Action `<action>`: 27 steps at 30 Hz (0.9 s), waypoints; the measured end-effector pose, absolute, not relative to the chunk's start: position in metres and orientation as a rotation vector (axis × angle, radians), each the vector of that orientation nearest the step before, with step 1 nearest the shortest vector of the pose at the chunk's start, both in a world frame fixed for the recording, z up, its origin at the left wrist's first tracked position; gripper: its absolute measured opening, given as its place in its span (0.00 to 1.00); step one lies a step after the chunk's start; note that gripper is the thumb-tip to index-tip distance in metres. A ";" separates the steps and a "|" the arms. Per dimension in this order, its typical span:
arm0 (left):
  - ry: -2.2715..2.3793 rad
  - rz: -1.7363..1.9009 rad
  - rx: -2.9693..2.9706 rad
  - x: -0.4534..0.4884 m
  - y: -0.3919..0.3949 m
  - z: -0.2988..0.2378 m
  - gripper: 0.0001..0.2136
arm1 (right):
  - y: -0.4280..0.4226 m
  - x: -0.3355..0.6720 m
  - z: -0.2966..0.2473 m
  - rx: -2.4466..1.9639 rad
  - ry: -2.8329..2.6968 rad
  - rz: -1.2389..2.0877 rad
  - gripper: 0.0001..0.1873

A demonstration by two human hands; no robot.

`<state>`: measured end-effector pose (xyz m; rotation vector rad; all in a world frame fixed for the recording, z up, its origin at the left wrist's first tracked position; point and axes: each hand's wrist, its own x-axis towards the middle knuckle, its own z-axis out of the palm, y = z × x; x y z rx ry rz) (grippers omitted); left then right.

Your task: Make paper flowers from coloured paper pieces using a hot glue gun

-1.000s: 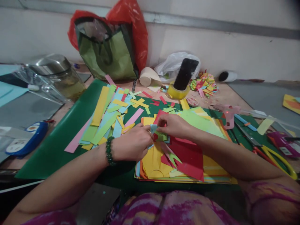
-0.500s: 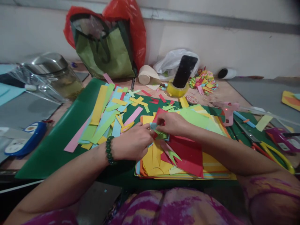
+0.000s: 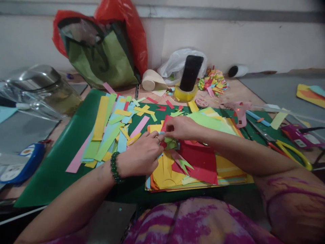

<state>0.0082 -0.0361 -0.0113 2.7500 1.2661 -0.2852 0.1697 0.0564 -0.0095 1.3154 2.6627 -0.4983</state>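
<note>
My left hand [image 3: 141, 152], with a green bead bracelet on its wrist, has its fingers closed at the edge of a small green paper piece [image 3: 171, 143]. My right hand [image 3: 181, 128] is bent over the same piece, thumb and fingers pinched together on it. A bit of red shows by the left fingertips; the fingers hide most of the piece. Beneath both hands lies a stack of coloured paper [image 3: 158, 174], topped by a red sheet [image 3: 198, 161]. Notched pink and green strips [image 3: 182, 162] rest on the stack just below the hands.
Cut paper strips [image 3: 109, 135] spread over the green mat [image 3: 56, 159] at left. Behind stand a phone [image 3: 191, 73] in a yellow tape roll [image 3: 185, 94] and a paper pompom [image 3: 213, 83]. A pink glue gun [image 3: 240, 112] and scissors [image 3: 281, 145] lie right; a glass jug [image 3: 48, 88] stands left.
The view has shifted slightly. Both hands stay together at the small paper piece, and a bit of red now shows beside the left fingertips.
</note>
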 end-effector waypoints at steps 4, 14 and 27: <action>1.266 -0.244 2.733 0.007 -0.037 -0.010 0.09 | 0.062 0.172 -0.003 1.285 2.722 -0.528 0.13; 1.240 -0.197 2.723 0.006 -0.037 -0.008 0.14 | 0.060 0.175 0.007 1.227 2.679 -0.388 0.17; 1.252 -0.283 2.671 0.010 -0.036 -0.002 0.10 | 0.057 0.172 0.001 1.219 2.604 -0.331 0.19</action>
